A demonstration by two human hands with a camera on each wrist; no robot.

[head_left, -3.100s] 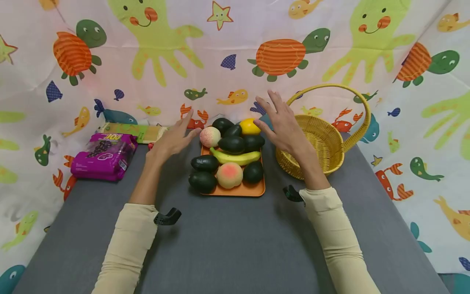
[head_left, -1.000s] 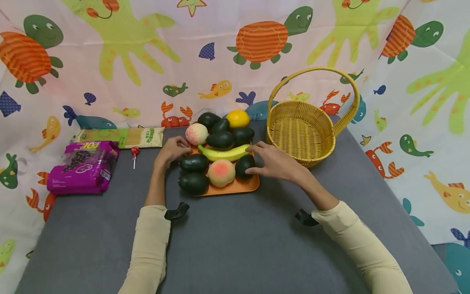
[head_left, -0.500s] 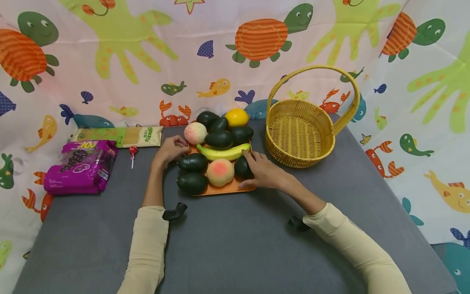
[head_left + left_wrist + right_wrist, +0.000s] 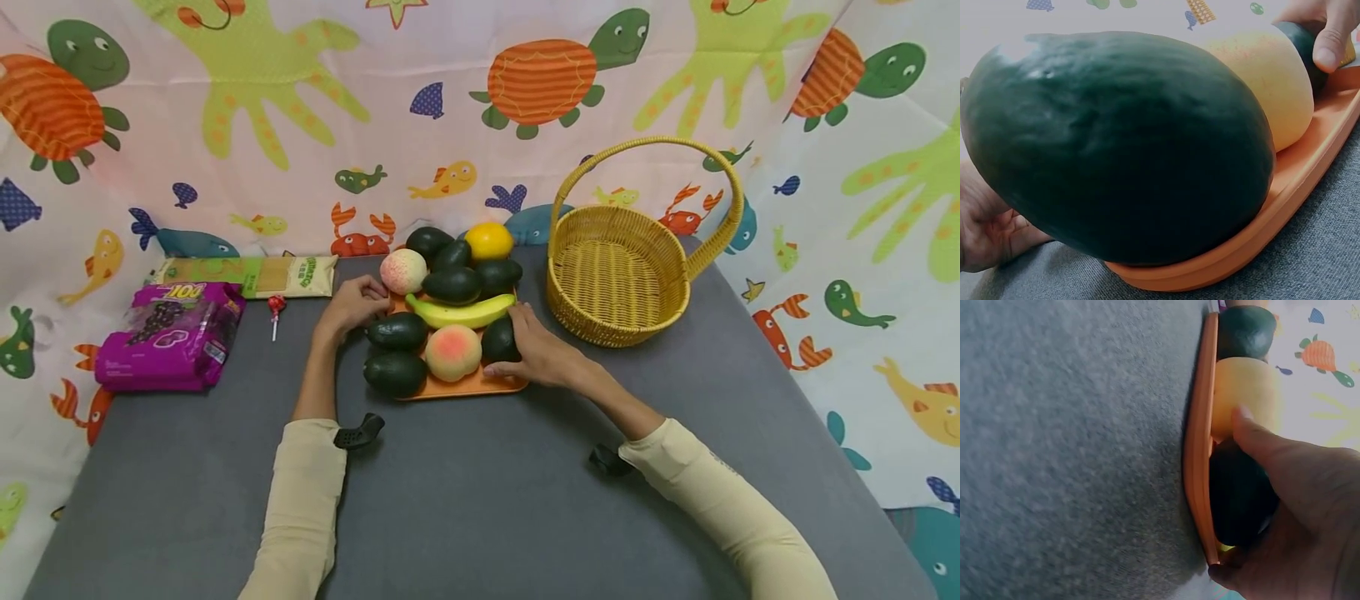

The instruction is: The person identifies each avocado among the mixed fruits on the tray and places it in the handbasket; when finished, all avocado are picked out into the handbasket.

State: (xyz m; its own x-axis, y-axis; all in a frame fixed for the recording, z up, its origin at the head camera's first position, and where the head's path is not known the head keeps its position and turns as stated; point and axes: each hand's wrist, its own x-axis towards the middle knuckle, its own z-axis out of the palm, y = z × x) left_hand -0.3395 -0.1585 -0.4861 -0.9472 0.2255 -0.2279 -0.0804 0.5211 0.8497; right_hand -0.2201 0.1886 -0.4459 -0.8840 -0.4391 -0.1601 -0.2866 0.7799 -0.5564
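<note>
An orange tray [image 4: 468, 386] holds several dark green avocados [image 4: 395, 373], a peach [image 4: 453, 352], a paler pink peach [image 4: 403, 272], a yellow banana [image 4: 463, 312] and a lemon [image 4: 489, 242]. My left hand [image 4: 350, 310] holds the tray's left edge with curled fingers; in the left wrist view a large avocado [image 4: 1122, 150] hides part of that hand. At the tray's front right, my right hand [image 4: 546, 354] wraps round an avocado [image 4: 1238, 494]. Its thumb reaches past the avocado toward the peach [image 4: 1244, 394] in the right wrist view, and another fingertip meets the tray rim.
Right of the tray stands a yellow wicker basket [image 4: 618, 275] with a tall handle. Toward the left lie a purple grape-print package [image 4: 168, 337], a long flat noodle-like packet [image 4: 285, 277] and a red lollipop [image 4: 276, 305]. A sea-animal print curtain [image 4: 450, 100] backs the grey table.
Both hands have come down from above the tray to its sides. Over the last second the right hand closed in further round the avocado, while the left stayed put.
</note>
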